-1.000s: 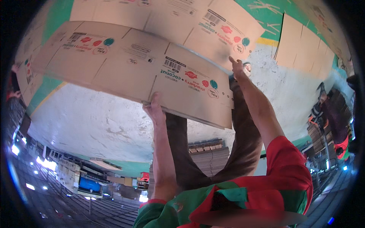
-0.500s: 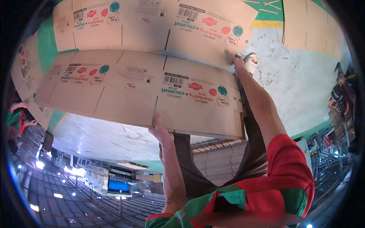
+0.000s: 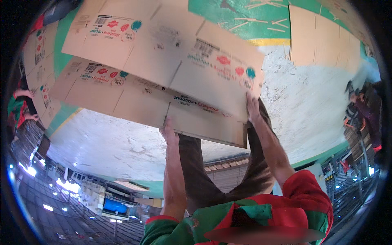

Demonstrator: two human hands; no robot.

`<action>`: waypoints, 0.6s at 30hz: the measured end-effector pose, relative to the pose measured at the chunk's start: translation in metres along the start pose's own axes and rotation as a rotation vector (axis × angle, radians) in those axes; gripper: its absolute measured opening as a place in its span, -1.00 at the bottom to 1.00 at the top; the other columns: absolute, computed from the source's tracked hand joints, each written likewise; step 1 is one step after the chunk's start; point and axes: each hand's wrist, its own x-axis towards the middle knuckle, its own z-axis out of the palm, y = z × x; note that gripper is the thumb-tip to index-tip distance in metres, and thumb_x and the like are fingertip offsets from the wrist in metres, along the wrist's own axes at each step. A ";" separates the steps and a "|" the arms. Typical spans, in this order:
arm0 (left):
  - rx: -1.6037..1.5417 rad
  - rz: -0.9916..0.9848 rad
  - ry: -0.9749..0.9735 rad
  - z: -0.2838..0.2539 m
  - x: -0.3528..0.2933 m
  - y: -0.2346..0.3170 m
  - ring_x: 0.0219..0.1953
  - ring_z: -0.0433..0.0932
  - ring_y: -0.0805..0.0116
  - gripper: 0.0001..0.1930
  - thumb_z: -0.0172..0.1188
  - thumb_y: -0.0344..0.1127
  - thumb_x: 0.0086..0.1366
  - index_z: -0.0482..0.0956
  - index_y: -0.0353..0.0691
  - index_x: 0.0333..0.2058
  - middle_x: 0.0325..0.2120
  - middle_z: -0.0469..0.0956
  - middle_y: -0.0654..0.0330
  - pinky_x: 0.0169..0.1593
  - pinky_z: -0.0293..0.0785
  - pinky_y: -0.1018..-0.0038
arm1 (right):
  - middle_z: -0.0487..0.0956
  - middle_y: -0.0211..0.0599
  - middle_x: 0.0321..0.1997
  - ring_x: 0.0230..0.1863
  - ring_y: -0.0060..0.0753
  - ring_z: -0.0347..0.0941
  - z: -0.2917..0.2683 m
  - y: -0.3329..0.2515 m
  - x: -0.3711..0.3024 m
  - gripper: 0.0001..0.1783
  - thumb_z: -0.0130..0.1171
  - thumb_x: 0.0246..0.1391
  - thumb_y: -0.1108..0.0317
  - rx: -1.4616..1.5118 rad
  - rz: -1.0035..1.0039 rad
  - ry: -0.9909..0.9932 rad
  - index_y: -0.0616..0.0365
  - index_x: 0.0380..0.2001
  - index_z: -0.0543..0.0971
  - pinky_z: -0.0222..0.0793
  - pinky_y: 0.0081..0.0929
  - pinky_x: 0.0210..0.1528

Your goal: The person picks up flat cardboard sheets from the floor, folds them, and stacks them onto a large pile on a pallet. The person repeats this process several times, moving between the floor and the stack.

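Observation:
Two layers of flattened cardboard boxes with red and green print lie before me. My left hand grips the near edge of the lower flattened box, thumb on top and fingers hidden beneath. With its fingers closed on the near right corner of the upper flattened box, my right hand holds that sheet slanted across the lower one. The upper sheet covers much of the lower sheet's far side. Whether the lower layer is one sheet or several, I cannot tell.
Plain brown cardboard lies at the far right, near thin scrap strips on the green floor. More printed cardboard is at the left, beside another person's hands. A person is at the right edge.
The upper flattened box has come toward me and now overlaps the lower one. My right hand has drawn nearer with its corner. My left hand keeps its grip on the lower edge.

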 end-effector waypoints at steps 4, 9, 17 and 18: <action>-0.136 -0.054 -0.045 0.006 0.000 0.011 0.08 0.49 0.22 -0.38 0.22 0.02 0.33 0.36 -0.33 0.17 0.02 0.50 0.11 0.08 0.50 0.23 | 0.52 -0.20 0.06 -0.03 -0.32 0.51 -0.052 0.040 -0.093 -0.33 0.12 0.26 -0.07 -0.341 0.040 -0.010 0.28 0.19 0.35 0.52 -0.30 -0.06; -0.280 0.034 -0.145 0.032 0.005 0.025 0.16 0.43 0.18 -0.26 -0.07 0.26 0.41 0.21 -0.27 0.28 0.18 0.36 0.08 0.14 0.46 0.23 | 0.59 -0.15 0.00 -0.03 -0.42 0.51 -0.097 0.083 -0.114 -0.40 0.19 0.24 -0.01 -0.291 0.505 0.066 0.32 0.09 0.49 0.48 -0.41 -0.05; -0.162 0.193 0.154 0.057 0.012 0.036 -0.01 0.51 0.20 -0.45 0.33 -0.31 0.22 0.38 -0.41 0.12 0.05 0.46 0.00 0.00 0.54 0.29 | 0.54 -0.11 0.07 0.08 -0.39 0.46 -0.092 0.097 -0.105 -0.15 0.33 0.04 -0.18 -0.892 0.334 0.310 0.38 0.12 0.44 0.40 -0.33 0.11; -0.165 0.137 0.154 0.054 0.020 0.040 -0.06 0.54 0.21 -0.50 0.36 -0.38 0.17 0.45 -0.43 0.05 -0.02 0.51 0.01 -0.03 0.55 0.29 | 0.53 -0.10 0.10 0.11 -0.38 0.45 -0.092 0.103 -0.110 -0.12 0.34 0.02 -0.20 -0.910 0.296 0.399 0.38 0.13 0.42 0.38 -0.31 0.14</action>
